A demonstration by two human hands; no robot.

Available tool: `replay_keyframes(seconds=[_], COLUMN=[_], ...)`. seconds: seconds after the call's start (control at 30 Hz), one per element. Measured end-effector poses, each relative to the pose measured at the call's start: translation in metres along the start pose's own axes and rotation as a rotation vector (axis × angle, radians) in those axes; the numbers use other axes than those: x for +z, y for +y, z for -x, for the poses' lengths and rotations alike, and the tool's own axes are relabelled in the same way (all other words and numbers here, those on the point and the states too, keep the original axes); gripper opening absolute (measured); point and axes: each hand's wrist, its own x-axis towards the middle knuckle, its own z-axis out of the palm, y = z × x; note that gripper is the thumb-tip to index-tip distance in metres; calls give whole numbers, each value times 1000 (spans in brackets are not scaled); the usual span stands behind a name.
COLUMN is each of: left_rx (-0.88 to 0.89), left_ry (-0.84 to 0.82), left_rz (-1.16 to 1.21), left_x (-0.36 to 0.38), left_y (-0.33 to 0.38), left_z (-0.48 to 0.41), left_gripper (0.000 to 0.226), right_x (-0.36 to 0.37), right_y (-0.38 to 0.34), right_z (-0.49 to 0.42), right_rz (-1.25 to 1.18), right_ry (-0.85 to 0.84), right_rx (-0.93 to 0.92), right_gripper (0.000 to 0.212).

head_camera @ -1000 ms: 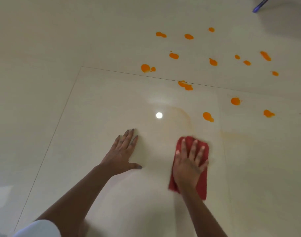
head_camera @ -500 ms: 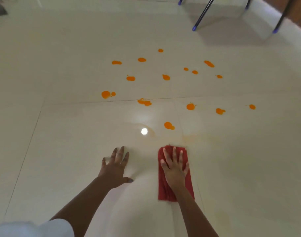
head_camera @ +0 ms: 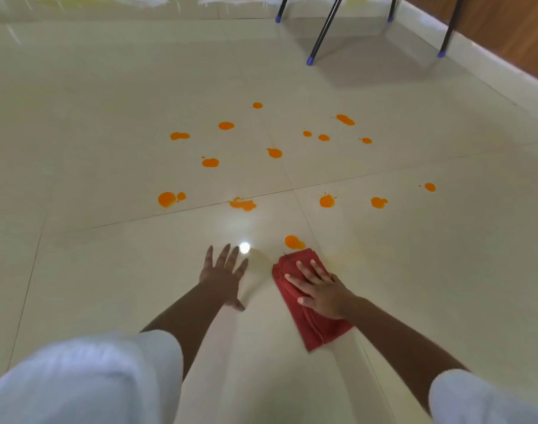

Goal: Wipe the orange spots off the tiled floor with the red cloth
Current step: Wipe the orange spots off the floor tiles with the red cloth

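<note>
The red cloth [head_camera: 307, 313] lies flat on the cream tiled floor [head_camera: 108, 270], angled towards the near right. My right hand [head_camera: 318, 289] presses down on it with fingers spread. The cloth's far edge sits just short of the nearest orange spot [head_camera: 293, 242]. Several more orange spots dot the floor further out, such as one on the grout line [head_camera: 242, 204] and a large one to the left [head_camera: 166, 199]. My left hand [head_camera: 223, 272] rests flat on the floor beside the cloth, fingers apart, holding nothing.
Dark chair legs with blue feet [head_camera: 310, 60] stand at the far right, near a brown wall [head_camera: 506, 32] with a pale skirting. A faint yellowish smear [head_camera: 350, 255] marks the tile right of the cloth. A bright light reflection [head_camera: 244, 247] glints by my left fingertips.
The view has pulled back and tilted up, bringing chair legs and white sleeves into sight. My right hand has turned the cloth diagonally and pushed it towards the nearest orange spot. My left hand stays planted.
</note>
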Motion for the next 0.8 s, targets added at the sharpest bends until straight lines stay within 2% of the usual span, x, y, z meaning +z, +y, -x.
replay_keyframes(seconds=[0.13, 0.27, 0.37, 0.47, 0.67, 0.77, 0.8], left_rx=[-189, -186, -163, -150, -122, -102, -88], left_ry=[-114, -239, -281, -263, -189, -127, -108], left_rz=[31, 131, 184, 267, 198, 198, 201], left_x=[-28, -51, -60, -66, -28, -18, -16], left_y=[8, 42, 54, 56, 36, 37, 37], left_z=[-20, -18, -13, -16, -23, -28, -30], left_gripper=[113, 116, 110, 101, 125, 128, 128], right_x=[-20, -46, -79, -94, -55, -23, -12], right_y=[-7, -24, -24, -16, -11, -13, -16], right_z=[-6, 9, 28, 37, 15, 2, -1], right_rz=[-46, -61, -23, -10, 1, 23, 33], right_ry=[-112, -213, -239, -197, -43, 36, 82], right_rx=[62, 135, 106, 108, 58, 64, 92], right_gripper=[61, 60, 57, 54, 53, 71, 69])
